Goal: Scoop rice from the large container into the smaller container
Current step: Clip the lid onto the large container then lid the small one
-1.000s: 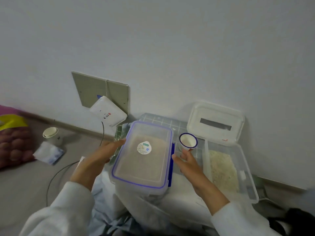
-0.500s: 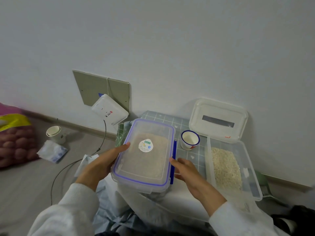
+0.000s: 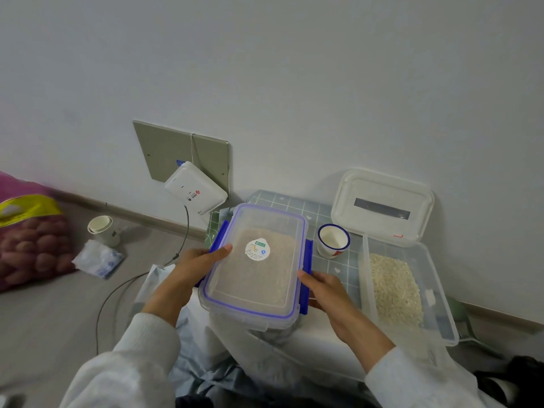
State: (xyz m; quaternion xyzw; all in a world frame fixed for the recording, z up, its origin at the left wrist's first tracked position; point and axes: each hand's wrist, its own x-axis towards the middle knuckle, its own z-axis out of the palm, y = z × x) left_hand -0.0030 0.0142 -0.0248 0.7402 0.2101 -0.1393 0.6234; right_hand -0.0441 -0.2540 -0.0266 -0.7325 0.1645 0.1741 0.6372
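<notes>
A clear lidded container (image 3: 259,278) with blue clips and a round sticker holds brownish rice; it sits in the middle of the low table. My left hand (image 3: 191,269) grips its left side, thumb on the lid. My right hand (image 3: 326,293) holds its right side at the blue clip. To the right stands an open clear container (image 3: 412,293) with pale rice inside. A small white cup (image 3: 333,240) with a blue rim stands between the two, behind my right hand.
A white lid (image 3: 382,206) leans on the wall behind the open container. A checked green mat (image 3: 297,206) covers the table. On the floor at left are a white router (image 3: 195,188), its cable, paper cups (image 3: 101,228), a tissue pack (image 3: 98,259) and a bag of potatoes (image 3: 32,242).
Both hands have closed in on the lidded container's sides; the right hand came off the area near the cup to the right clip. The blue side clips now stick out.
</notes>
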